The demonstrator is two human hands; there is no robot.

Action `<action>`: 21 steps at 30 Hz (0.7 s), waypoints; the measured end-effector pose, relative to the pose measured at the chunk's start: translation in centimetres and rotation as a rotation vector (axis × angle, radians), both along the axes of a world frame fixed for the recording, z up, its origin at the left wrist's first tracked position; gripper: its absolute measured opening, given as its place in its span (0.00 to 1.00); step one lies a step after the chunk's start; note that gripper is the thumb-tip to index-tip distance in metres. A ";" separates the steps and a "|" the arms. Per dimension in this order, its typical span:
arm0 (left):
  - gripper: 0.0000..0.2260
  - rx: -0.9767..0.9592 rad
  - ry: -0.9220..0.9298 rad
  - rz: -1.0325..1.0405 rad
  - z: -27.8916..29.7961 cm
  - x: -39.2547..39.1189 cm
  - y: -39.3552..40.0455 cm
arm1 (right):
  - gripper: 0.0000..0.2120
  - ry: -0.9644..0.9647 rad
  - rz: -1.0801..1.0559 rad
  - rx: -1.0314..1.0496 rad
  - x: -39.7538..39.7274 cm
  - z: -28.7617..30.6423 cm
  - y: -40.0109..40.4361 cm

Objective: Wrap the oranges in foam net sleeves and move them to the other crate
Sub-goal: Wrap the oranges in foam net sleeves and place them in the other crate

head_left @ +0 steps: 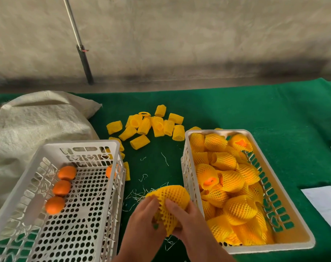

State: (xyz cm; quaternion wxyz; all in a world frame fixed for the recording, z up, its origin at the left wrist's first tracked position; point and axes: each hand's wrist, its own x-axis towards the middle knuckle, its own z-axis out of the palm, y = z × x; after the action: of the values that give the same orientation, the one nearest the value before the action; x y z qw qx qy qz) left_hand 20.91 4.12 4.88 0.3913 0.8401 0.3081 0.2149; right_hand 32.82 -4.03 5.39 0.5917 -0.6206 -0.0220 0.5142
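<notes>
Tabletop (pixel 236 110): showing deep green cloth. Left crate (pixel 81 205): showing white plastic, its floor dotted with round holes, its walls cut in slots. Right crate (pixel 187 148): showing white with slotted walls, green showing through. Loose oranges (pixel 61 187): glowing plain orange. Foam sleeves (pixel 151 125): showing bright yellow in a diamond mesh. Sleeve in the hands (pixel 172 195): showing the same yellow mesh. Sack (pixel 37 125): showing cream, coarse-textured. Paper (pixel 325 201): showing white. Wall (pixel 179 35): showing mottled beige, darkening to grey near its base.
</notes>
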 end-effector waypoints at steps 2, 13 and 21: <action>0.21 -0.062 -0.032 -0.116 0.4 0.3 -0.6 | 0.39 -0.047 -0.137 -0.031 0.5 -0.2 -0.6; 0.38 0.539 0.283 0.060 -5.2 -8.1 4.1 | 0.45 -0.691 0.177 -0.568 11.2 -4.1 -8.4; 0.40 0.709 0.430 -0.057 -7.8 -8.8 3.2 | 0.42 -0.792 0.186 -0.665 9.5 -5.2 -7.2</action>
State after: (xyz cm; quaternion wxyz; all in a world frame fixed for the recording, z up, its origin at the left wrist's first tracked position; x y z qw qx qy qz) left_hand 12.10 7.35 -2.88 0.0101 0.9568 0.2662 0.1166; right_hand 42.28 -11.23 0.17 0.2610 -0.9170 -0.1347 0.2700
